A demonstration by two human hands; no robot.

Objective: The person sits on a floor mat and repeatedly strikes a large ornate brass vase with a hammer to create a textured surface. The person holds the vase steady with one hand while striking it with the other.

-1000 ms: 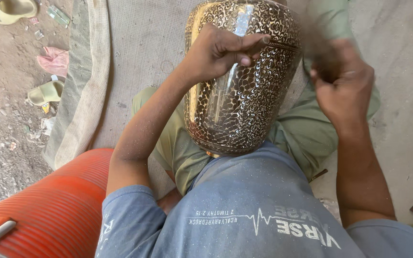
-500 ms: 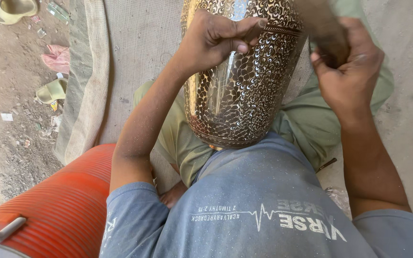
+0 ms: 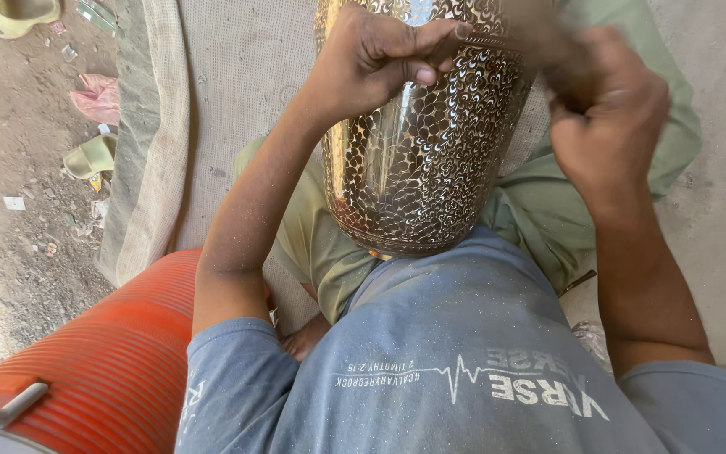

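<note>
A large brass vase (image 3: 422,160) covered in fine engraved scale patterns lies tilted on my lap, its base against my grey shirt. My left hand (image 3: 380,59) rests on its upper side with the fingers pinched tightly together; I see nothing between them. My right hand (image 3: 607,118) is raised beside the vase's right shoulder. It is blurred and closed around a dark handle (image 3: 539,38), whose far end runs out of view at the top.
An orange ribbed cylinder (image 3: 102,361) lies by my left hip. A beige woven mat (image 3: 212,101) covers the ground under my green-trousered legs (image 3: 313,235). Scraps, a pink rag (image 3: 98,97) and a yellowish sandal (image 3: 90,155) lie on the dirt at the left.
My right hand with the dark handle has swung up and then back down toward the vase. My left hand stays pinched in the same spot on it.
</note>
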